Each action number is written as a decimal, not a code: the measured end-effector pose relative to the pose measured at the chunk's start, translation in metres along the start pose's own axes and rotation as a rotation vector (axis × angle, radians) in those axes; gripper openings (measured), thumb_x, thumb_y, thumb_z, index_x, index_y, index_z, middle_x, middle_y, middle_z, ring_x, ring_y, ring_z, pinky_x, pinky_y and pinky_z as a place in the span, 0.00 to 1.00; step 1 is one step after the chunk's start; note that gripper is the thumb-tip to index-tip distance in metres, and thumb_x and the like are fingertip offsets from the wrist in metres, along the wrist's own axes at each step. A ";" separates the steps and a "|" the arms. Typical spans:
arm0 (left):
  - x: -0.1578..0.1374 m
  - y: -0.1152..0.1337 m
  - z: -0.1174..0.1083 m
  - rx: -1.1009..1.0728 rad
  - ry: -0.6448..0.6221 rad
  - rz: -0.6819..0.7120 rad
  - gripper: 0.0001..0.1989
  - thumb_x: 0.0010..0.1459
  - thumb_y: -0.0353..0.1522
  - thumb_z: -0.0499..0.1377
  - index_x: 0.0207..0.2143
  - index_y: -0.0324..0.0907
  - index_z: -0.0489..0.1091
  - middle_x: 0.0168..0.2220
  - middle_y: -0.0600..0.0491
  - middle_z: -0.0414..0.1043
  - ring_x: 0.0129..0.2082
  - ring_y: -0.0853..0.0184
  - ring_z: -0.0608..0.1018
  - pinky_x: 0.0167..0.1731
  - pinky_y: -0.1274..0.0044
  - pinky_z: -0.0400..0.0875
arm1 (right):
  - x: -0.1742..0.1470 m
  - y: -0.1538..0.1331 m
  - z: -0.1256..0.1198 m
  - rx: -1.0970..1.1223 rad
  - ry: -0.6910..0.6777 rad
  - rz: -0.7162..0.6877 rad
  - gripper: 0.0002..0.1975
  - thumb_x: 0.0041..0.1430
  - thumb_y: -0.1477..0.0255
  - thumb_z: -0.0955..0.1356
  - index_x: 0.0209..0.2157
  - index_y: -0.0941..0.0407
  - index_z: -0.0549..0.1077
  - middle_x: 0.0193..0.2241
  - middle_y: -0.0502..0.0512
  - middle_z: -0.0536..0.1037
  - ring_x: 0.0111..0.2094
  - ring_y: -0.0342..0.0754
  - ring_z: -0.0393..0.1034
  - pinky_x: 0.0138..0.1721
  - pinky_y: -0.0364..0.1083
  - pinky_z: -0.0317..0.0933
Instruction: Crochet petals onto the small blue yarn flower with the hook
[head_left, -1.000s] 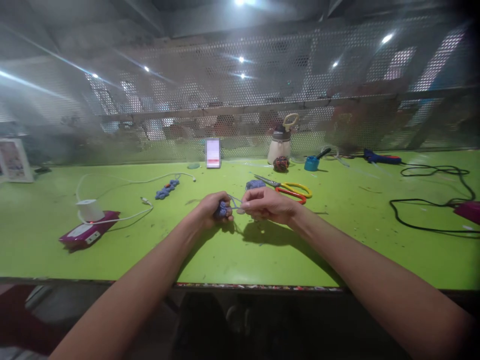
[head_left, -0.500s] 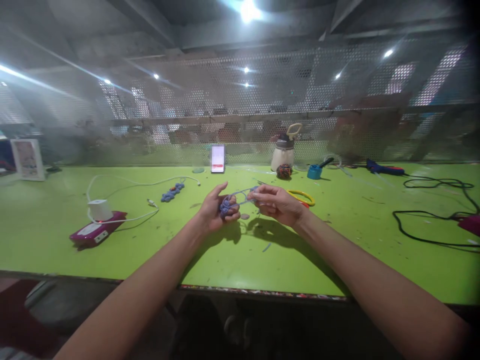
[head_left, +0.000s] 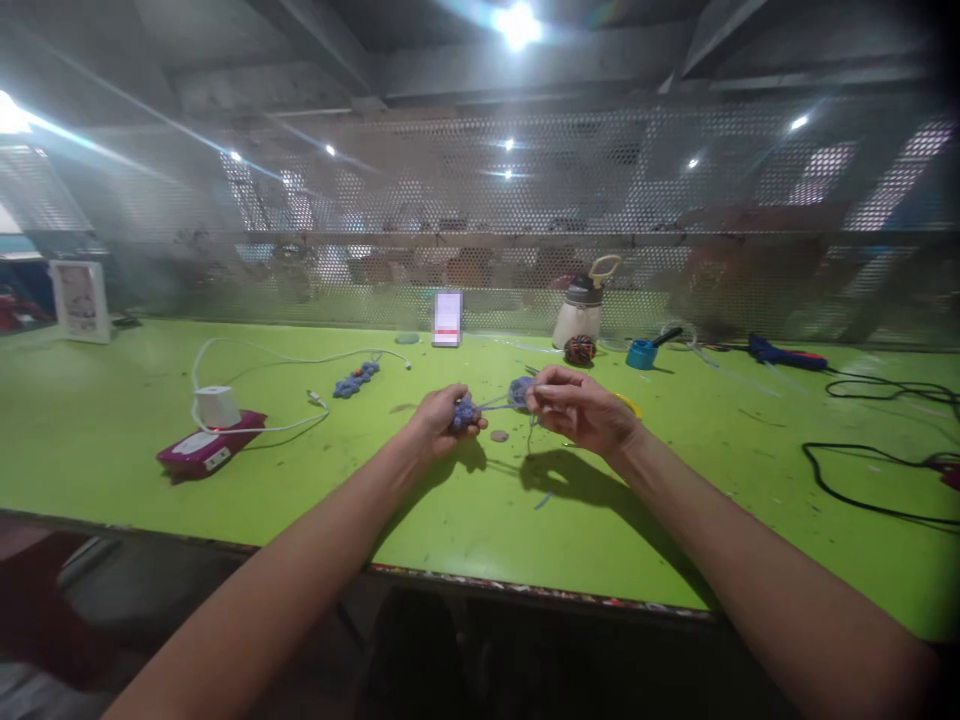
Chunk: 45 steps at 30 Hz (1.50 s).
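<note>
My left hand (head_left: 448, 418) is closed around a bunch of purple-blue knotted yarn (head_left: 465, 413), its thumb pressed on top. From that bunch a strand of yarn (head_left: 491, 407) runs taut across to my right hand (head_left: 577, 408). The fingertips of the right hand pinch the strand, and a loose end hangs below them. Just behind those fingers lies a purple-blue yarn ball (head_left: 519, 390), partly hidden by the hand. A yellow scissors-like handle (head_left: 628, 405) shows behind my right wrist, mostly covered. Left of my hands rests a finished-looking knotted purple piece (head_left: 356, 380) with an orange spot.
At left sits a purple power strip (head_left: 214, 448) with a white charger (head_left: 217, 406) and cable. Behind stand a lit phone (head_left: 448, 319), a bottle (head_left: 579, 315), a dark multicoloured ball (head_left: 580, 350) and a blue container (head_left: 642, 353). Black cord (head_left: 832, 475) lies right.
My left hand has closed over the yarn, which lay in a more open palm. My right hand has drawn away rightward, and the wide loop has narrowed to taut strands. The view has shifted slightly left.
</note>
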<state>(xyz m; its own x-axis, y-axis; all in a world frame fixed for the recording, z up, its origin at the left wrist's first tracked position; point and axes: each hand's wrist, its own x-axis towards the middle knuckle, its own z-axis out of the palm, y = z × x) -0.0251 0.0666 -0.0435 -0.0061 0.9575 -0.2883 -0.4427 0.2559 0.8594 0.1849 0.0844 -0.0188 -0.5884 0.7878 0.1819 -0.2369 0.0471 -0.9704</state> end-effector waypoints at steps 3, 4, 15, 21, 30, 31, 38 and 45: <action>-0.005 0.001 0.003 0.035 0.007 0.031 0.18 0.63 0.37 0.58 0.53 0.40 0.67 0.52 0.45 0.69 0.46 0.59 0.76 0.44 0.63 0.74 | 0.003 -0.001 -0.004 -0.093 0.062 -0.011 0.13 0.43 0.66 0.74 0.33 0.56 0.74 0.32 0.55 0.80 0.17 0.36 0.52 0.17 0.40 0.44; -0.008 0.001 0.004 0.046 0.007 0.046 0.18 0.63 0.37 0.58 0.53 0.40 0.67 0.52 0.45 0.69 0.46 0.59 0.76 0.44 0.63 0.74 | 0.004 0.000 -0.006 -0.138 0.088 -0.011 0.15 0.43 0.66 0.74 0.35 0.57 0.75 0.33 0.56 0.80 0.16 0.35 0.51 0.17 0.40 0.43; -0.020 0.005 0.010 0.157 -0.069 0.185 0.14 0.64 0.38 0.57 0.47 0.38 0.69 0.41 0.49 0.73 0.33 0.67 0.77 0.32 0.73 0.75 | 0.017 0.011 -0.023 -0.804 0.595 -0.189 0.23 0.51 0.54 0.69 0.15 0.58 0.72 0.16 0.53 0.71 0.22 0.46 0.63 0.25 0.44 0.52; -0.025 0.005 0.010 0.196 -0.196 0.201 0.14 0.66 0.37 0.53 0.31 0.38 0.66 0.18 0.60 0.63 0.14 0.74 0.69 0.12 0.83 0.60 | 0.017 -0.003 -0.044 -1.003 0.888 -0.198 0.17 0.51 0.59 0.68 0.20 0.59 0.76 0.17 0.52 0.71 0.23 0.47 0.62 0.26 0.45 0.51; -0.021 0.007 0.004 0.154 -0.293 0.196 0.12 0.65 0.38 0.55 0.35 0.37 0.69 0.23 0.59 0.66 0.17 0.77 0.67 0.15 0.83 0.63 | 0.021 -0.007 -0.081 -1.099 1.136 -0.050 0.15 0.50 0.61 0.69 0.24 0.59 0.80 0.20 0.57 0.76 0.24 0.50 0.66 0.27 0.46 0.56; -0.020 0.007 0.003 0.143 -0.296 0.192 0.12 0.65 0.38 0.56 0.37 0.37 0.69 0.26 0.58 0.68 0.19 0.76 0.68 0.17 0.82 0.65 | 0.021 -0.007 -0.084 -1.103 1.150 -0.027 0.15 0.50 0.62 0.69 0.25 0.59 0.80 0.21 0.58 0.77 0.25 0.51 0.67 0.27 0.47 0.57; -0.017 0.012 -0.001 0.087 -0.310 0.127 0.15 0.63 0.37 0.57 0.48 0.38 0.69 0.43 0.48 0.73 0.36 0.66 0.77 0.34 0.71 0.75 | 0.017 -0.003 -0.104 -1.086 1.258 0.102 0.13 0.53 0.65 0.69 0.29 0.60 0.81 0.28 0.65 0.80 0.31 0.56 0.71 0.35 0.51 0.63; -0.019 0.016 0.000 0.089 -0.262 0.088 0.17 0.63 0.37 0.58 0.52 0.39 0.67 0.50 0.46 0.71 0.44 0.61 0.76 0.42 0.65 0.75 | 0.010 -0.014 -0.100 -1.006 1.168 0.142 0.09 0.54 0.72 0.68 0.29 0.63 0.79 0.36 0.72 0.79 0.45 0.64 0.71 0.45 0.61 0.62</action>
<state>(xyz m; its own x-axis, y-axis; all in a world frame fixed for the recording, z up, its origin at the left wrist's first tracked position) -0.0321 0.0522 -0.0244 0.1961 0.9753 -0.1015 -0.3706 0.1695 0.9132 0.2597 0.1526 -0.0195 0.4641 0.8236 0.3260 0.6486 -0.0652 -0.7584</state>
